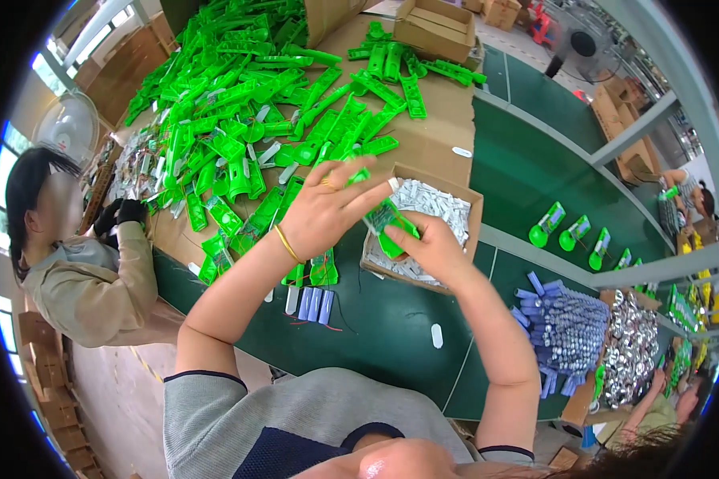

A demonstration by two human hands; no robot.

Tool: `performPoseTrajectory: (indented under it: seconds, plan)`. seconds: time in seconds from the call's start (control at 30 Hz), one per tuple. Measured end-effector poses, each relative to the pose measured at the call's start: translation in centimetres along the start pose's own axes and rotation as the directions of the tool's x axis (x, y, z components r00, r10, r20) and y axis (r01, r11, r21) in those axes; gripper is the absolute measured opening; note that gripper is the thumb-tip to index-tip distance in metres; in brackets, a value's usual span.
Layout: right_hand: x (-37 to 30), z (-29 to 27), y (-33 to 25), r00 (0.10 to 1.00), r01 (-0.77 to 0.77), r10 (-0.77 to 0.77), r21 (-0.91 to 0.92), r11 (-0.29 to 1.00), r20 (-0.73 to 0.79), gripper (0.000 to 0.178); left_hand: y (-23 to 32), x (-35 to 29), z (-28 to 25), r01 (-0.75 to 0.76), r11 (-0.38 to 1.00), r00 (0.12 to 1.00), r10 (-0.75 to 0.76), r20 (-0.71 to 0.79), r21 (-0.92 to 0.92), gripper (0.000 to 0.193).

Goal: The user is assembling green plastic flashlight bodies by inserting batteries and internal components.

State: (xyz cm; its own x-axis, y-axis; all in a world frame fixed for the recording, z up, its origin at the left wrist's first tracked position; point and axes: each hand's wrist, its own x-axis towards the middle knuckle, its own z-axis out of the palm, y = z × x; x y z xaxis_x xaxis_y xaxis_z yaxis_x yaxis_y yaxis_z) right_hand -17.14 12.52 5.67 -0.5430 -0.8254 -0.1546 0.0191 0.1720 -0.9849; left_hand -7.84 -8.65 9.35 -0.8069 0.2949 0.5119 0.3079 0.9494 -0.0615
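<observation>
L hand: fingers [358, 194] spread & a bit blurred over upper part of green shell [383, 217]; can't tell if L hand [325, 209] grips it. Yellow bangle [287, 242] on wrist, smooth, gold-toned.
R hand: R hand [433, 246] closed on lower end of same shell, thumb flat on it.
Shell: btwn both hands, above near-left part of parts box; glossy bright-green plastic, long & hollow, rounded lower end, darker bits inside.
Parts box: brown cardboard box [476, 223], open top, full of small white pcs [443, 206], matte; R hand & shell block part of view into it.
Pile: heap of green shells [232, 100], long, troughlike, tangled w/ thin wires, on cardboard sheet [447, 148]; L arm hides some at near edge.
Cells: few blue cylinders [317, 305] w/ red wires, side by side on dark-green bench [391, 339], nr L forearm.
Loose pc: flat white oval [437, 336] on bench, nearer the body.
Right side: stacked blue cells [567, 331], smooth tubes; next to them, shiny silver pcs [631, 351] in a box. Beyond, row of round-ended green units [547, 227].
Left side: co-worker's dark gloves [128, 211] nr pile; round fan [68, 124] behind.
</observation>
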Motion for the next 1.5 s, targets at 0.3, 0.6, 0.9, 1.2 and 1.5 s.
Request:
performPoseTrajectory:
  seconds: [0.3,0.6,0.9,1.2,1.5]
  plan:
    - [-7.5,6.6,3.2,0.986,-0.009,0.067,0.352,0.936,-0.153,0.025,8.7,-5.0,1.5,0.258,-0.517,0.84,-0.298,0.454,-0.816,0.057]
    - [-10.4,8.7,-0.9,0.497,0.172,-0.625,-0.637,0.751,-0.603,0.043,12.1,-7.7,2.2,0.419,0.384,0.896,-0.323,0.305,-0.823,0.08]
    - [-11.1,12.5,4.1,0.461,0.186,-0.548,-0.527,0.829,-0.698,0.037,13.5,-9.9,3.8,0.43,0.039,0.863,-0.312,0.398,-0.902,0.055]
    - [-11.0,14.0,4.3,0.55,0.123,-0.714,-0.804,0.581,-0.432,0.042,12.7,-11.0,2.2,0.504,-0.239,0.778,-0.291,0.556,-0.83,0.044]
    - [-8.5,13.8,5.0,0.811,0.282,-0.175,0.111,0.953,-0.559,0.031,10.3,-13.7,-0.9,0.565,-0.39,0.697,-0.246,0.674,-0.727,0.051]
